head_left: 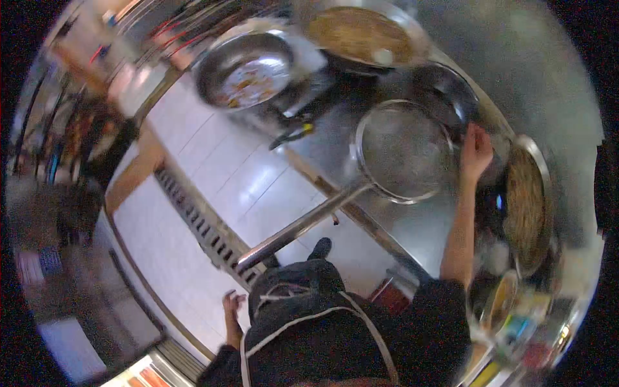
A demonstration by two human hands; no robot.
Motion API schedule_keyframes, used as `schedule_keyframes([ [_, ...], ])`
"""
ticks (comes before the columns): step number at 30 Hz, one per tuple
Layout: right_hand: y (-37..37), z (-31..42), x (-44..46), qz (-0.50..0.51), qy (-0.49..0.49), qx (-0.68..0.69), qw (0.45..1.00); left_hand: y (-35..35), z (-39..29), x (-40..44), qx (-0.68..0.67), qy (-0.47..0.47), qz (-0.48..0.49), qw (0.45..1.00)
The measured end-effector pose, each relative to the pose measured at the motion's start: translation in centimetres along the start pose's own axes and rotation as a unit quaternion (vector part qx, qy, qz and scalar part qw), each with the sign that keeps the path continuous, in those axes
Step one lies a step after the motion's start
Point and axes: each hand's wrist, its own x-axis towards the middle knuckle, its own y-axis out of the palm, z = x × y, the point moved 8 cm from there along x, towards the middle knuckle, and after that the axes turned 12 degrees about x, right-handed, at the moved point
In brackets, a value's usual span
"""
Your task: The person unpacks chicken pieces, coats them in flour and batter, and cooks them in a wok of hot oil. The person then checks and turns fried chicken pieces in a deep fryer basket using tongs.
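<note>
My right hand reaches over the stove at the right, its fingers curled together; whether something small is between them is hidden. Just left of it lies a round long-handled strainer, its handle pointing down toward my body. My left hand hangs low beside my dark apron, over the floor, fingers apart and holding nothing. Beyond the strainer is a dark pan. To the right of my forearm stands a wide pan with brownish contents.
A wok with food scraps is at the upper left, beside a large pan of brown liquid. A floor drain grate crosses the tiles. Another person's arm shows at the left. Containers stand at the lower right.
</note>
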Motion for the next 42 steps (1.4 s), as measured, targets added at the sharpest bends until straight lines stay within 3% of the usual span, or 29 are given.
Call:
schedule_keyframes([
  [1,2.0,-3.0,-0.7,0.14,0.096,0.04,0.985,-1.0,-0.5,0.9,0.134,0.07,-0.012,0.988],
  [2,3.4,-1.9,-2.1,0.219,0.114,-0.044,0.968,-1.3,-2.5,-0.3,0.155,0.038,-0.046,0.986],
  [3,3.7,-1.5,-3.2,0.222,0.125,-0.031,0.966,-4.3,-0.7,3.6,0.159,0.175,-0.068,0.969],
  [4,4.5,-0.9,-3.4,0.222,0.133,-0.023,0.966,-4.1,-2.4,2.7,0.201,0.038,-0.077,0.976],
  [5,6.6,1.5,-3.6,0.248,0.113,-0.021,0.962,-3.6,-4.6,2.2,0.151,0.051,-0.089,0.983],
  [7,8.9,9.0,-5.3,0.234,0.006,0.153,0.96,-3.8,-7.0,1.3,0.084,0.055,-0.09,0.991],
  [10,13.5,15.4,-7.9,0.251,0.039,0.215,0.943,-7.2,-6.7,3.4,0.048,0.048,-0.089,0.994],
  [12,17.9,20.8,-10.9,0.289,0.034,0.221,0.931,-11.2,-4.7,4.6,0.122,-0.028,-0.14,0.982],
  [14,22.1,26.6,-15.1,0.318,0.028,0.226,0.92,-15.1,-0.7,5.7,-0.068,-0.107,-0.083,0.988],
  [17,30.5,33.1,-21.5,0.445,0.032,0.187,0.875,-22.2,2.9,8.5,0.036,-0.118,-0.105,0.987],
  [18,32.3,35.3,-23.3,0.445,0.031,0.181,0.877,-24.0,3.3,8.1,-0.02,-0.154,-0.11,0.982],
  [19,35.2,37.5,-25.8,0.515,0.031,0.181,0.837,-25.3,2.9,8.5,-0.081,-0.185,-0.118,0.972],
  [21,40.1,39.9,-29.4,0.608,0.05,0.186,0.77,-27.2,-1.3,10.6,-0.094,-0.148,-0.134,0.975],
  [25,47.4,42.3,-33.5,0.67,0.085,0.126,0.727,-27.9,-18.6,15.8,-0.161,-0.005,-0.091,0.983],
  [29,55.2,42.4,-35.4,0.678,0.108,0.128,0.716,-28.1,-34.4,25.6,-0.124,0.091,-0.041,0.987],
  [31,60.1,42.3,-36.4,0.707,0.067,0.091,0.698,-28.5,-41.2,31.5,-0.061,0.188,0.011,0.98],
  [32,62.9,42.1,-36.6,0.699,0.066,0.102,0.704,-29.7,-43.5,34.2,0.001,0.172,-0.036,0.984],
  [34,68.7,40.6,-37.7,0.699,0.174,0.136,0.681,-32.2,-47.5,38.7,0.078,0.221,-0.054,0.971],
  [36,75.2,38.6,-38.3,0.7,0.159,0.171,0.675,-36.1,-48.6,43.0,0.155,0.18,-0.058,0.97],
  [38,82.7,34.8,-39.3,0.675,0.229,0.196,0.674,-39.9,-47.8,44.0,0.02,0.067,-0.084,0.994],
  [40,90.0,32.4,-41.5,0.581,0.291,0.251,0.717,-44.0,-46.7,43.1,-0.012,0.0,-0.125,0.992],
  [42,96.4,31.8,-45.0,0.549,0.375,0.266,0.697,-47.2,-44.4,41.7,-0.027,-0.034,-0.157,0.987],
])
